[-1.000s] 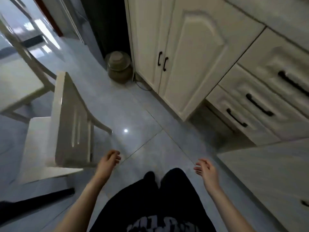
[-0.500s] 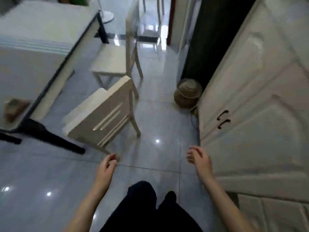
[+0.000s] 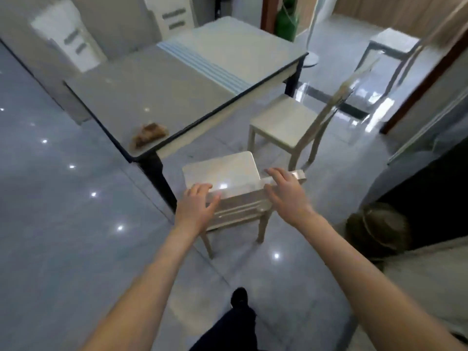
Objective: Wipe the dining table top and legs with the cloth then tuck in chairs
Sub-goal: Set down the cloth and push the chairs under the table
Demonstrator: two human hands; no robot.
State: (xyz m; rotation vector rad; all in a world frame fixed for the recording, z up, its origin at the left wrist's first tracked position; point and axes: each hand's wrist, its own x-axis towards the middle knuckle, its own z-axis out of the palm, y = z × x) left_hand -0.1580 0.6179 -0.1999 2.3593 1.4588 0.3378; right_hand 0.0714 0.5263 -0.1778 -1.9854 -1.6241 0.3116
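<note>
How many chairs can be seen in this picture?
5. The nearest chair, by the table corner; second chair just beyond it; third chair and fourth chair across the table; fifth chair far right, blurred. More may be hidden.

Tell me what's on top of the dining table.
A crumpled brown cloth lies by the dining table's near corner, and pale blue stripes cross the top. Whatever is under the cloth is hidden.
</note>
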